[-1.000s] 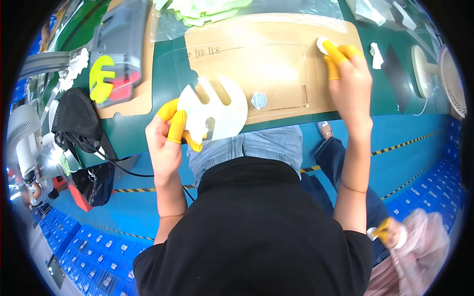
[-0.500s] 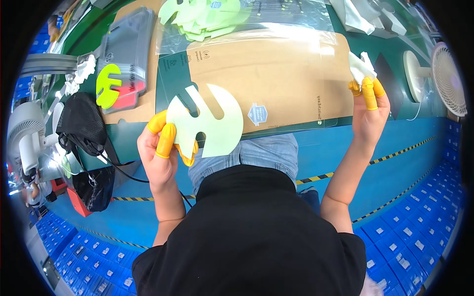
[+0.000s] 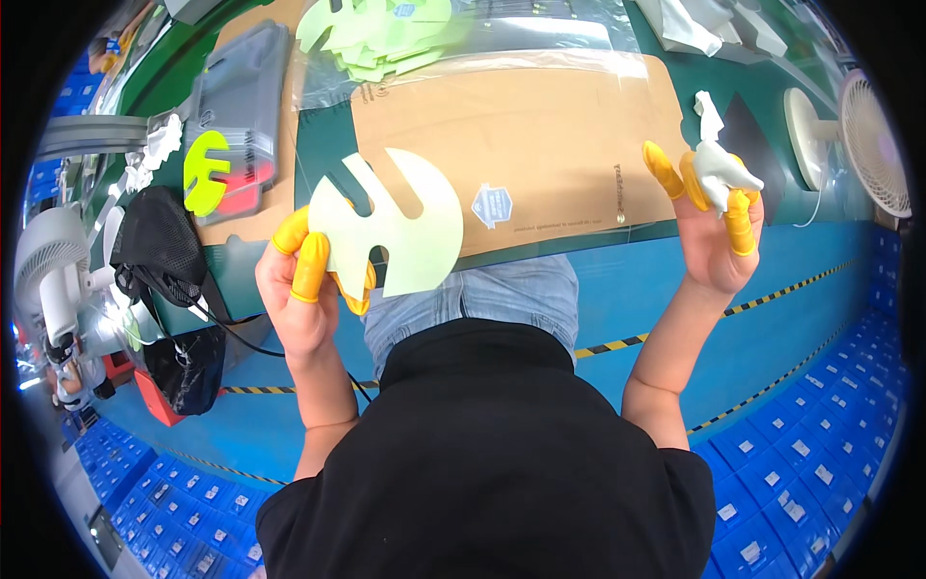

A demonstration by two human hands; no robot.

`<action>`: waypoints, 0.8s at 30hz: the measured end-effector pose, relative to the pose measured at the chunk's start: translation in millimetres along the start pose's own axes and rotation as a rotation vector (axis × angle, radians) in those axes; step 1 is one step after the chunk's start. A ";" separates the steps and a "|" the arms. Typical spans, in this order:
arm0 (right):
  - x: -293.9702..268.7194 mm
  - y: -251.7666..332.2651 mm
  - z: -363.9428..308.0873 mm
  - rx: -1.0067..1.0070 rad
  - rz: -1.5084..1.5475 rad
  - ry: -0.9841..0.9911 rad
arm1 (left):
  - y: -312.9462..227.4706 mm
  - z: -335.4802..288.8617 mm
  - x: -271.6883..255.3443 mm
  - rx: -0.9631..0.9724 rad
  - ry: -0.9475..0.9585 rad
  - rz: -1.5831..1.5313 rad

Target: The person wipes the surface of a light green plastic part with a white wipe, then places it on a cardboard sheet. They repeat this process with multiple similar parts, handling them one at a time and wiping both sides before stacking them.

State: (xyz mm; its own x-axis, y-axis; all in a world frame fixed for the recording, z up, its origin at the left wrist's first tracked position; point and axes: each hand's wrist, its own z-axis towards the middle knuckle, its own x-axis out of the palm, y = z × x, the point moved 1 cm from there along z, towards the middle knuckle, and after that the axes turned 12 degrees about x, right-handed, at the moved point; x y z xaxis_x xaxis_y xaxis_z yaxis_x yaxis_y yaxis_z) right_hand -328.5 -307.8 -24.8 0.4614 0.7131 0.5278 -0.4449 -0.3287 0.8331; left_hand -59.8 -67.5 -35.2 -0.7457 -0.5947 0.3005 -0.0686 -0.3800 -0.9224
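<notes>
My left hand (image 3: pixel 307 289), with yellow finger cots on its fingertips, grips the left edge of a pale green slotted disc-like piece (image 3: pixel 429 227). The flat piece is held up above the table's near edge, its rounded side to the right. Out to the right is my right hand (image 3: pixel 712 236), also in yellow finger cots. A crumpled white cloth (image 3: pixel 719 169) is pinched among its fingers, one finger sticking out to the left. Beneath both lies a brown cardboard sheet (image 3: pixel 540 125) on the green tabletop.
Several pale green pieces (image 3: pixel 386 43) are piled at the back beside clear plastic film (image 3: pixel 540 29). To the left, a bright yellow-green piece (image 3: pixel 198 183) rests on a dark clear case (image 3: pixel 236 77). Fans stand at both sides, including a white fan (image 3: pixel 873 145). A black mesh bag (image 3: pixel 164 232) is at left.
The white cloth has been turned and regathered in my right hand, whose fingers have spread and shifted. My left hand and the pale green piece have moved slightly left.
</notes>
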 end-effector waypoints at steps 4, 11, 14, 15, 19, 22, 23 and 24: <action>-1.2 -0.4 1.7 0.007 -0.037 0.032 | -2.6 6.2 4.3 0.030 0.048 -0.040; 5.5 -1.5 14.1 -0.023 -0.134 0.017 | -2.2 13.7 13.7 0.060 0.030 0.019; 14.6 -0.8 20.8 -0.041 -0.111 -0.055 | 0.1 15.5 12.7 0.047 0.030 0.035; 13.4 -0.5 22.0 -0.039 -0.109 -0.051 | 0.4 16.8 14.5 0.044 0.035 0.038; 7.1 0.2 28.5 -0.028 -0.142 -0.054 | -2.6 23.2 26.4 0.031 0.046 0.024; 2.1 -1.7 32.5 0.007 -0.176 -0.078 | -4.0 25.7 32.1 0.007 0.033 0.037; -2.2 -1.3 33.4 0.033 -0.216 -0.053 | -2.8 27.7 33.2 -0.003 0.033 0.037; -9.1 0.1 32.6 0.056 -0.252 -0.031 | -1.7 30.4 34.6 -0.014 0.035 0.041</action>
State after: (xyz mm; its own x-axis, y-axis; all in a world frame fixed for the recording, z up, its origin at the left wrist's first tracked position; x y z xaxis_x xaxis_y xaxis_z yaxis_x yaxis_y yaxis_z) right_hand -307.7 -334.5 -24.1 0.5763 0.7577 0.3062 -0.2697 -0.1774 0.9465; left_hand -65.4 -109.0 -15.8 -0.7710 -0.5839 0.2540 -0.0470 -0.3457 -0.9372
